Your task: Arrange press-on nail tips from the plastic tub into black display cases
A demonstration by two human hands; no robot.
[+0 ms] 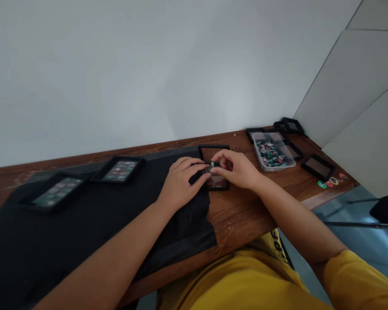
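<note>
My left hand point(183, 181) and my right hand point(234, 168) meet over a black frame point(214, 147) near the middle of the table. Between their fingertips is a small greenish piece point(212, 165). The right thumb and index finger pinch it from the right. The left fingers and thumb touch its left side. Part of the frame, with brown showing through it, is hidden under the hands. To the right, a clear plastic box point(274, 151) holds several small green and pink wrapped pieces.
Two black frames with filled panes point(57, 191) point(119, 168) lie on black cloth point(116, 215) at the left. Several black frames, one at the right point(318, 167), surround the box. Round stickers point(322, 184) lie near the right edge; a wall point(148, 64) stands behind.
</note>
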